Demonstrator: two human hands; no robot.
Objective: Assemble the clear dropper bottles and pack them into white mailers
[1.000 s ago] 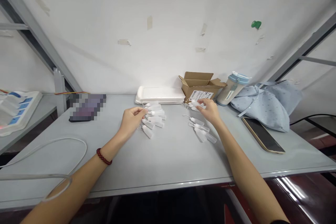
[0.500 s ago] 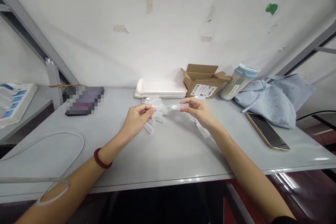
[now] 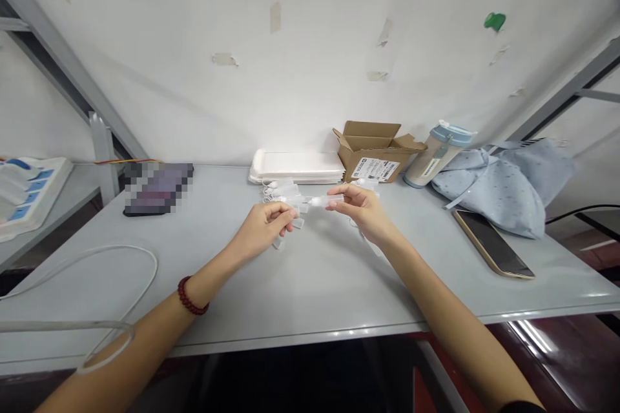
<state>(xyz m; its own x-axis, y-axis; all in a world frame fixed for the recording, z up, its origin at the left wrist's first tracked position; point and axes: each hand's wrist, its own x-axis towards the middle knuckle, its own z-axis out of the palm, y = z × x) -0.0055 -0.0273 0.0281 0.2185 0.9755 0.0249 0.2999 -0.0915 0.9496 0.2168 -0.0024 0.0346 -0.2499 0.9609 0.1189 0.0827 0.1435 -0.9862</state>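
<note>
My right hand (image 3: 363, 208) pinches a small translucent plastic tube (image 3: 321, 201) by its right end, and the tube's narrower white end points left. Close to that end, my left hand (image 3: 267, 227) has thumb and fingers pressed together; what they hold is hidden or too small to name. Several similar translucent pieces (image 3: 289, 188) with thin white loops lie on the table just beyond my left fingers. More of them (image 3: 369, 184) lie around my right hand, partly covered by it.
Behind the hands stand a stack of white trays (image 3: 300, 166), an open cardboard box (image 3: 372, 158) and a tumbler (image 3: 436, 153). A blue cloth bag (image 3: 504, 184) and a phone (image 3: 494, 244) lie right. A white cable (image 3: 154, 264) loops at left, near a pixelated dark object (image 3: 159, 188).
My left hand has shifted right and slightly down, closer to the tube. The right hand has moved slightly left with the tube. The view has tilted a little.
</note>
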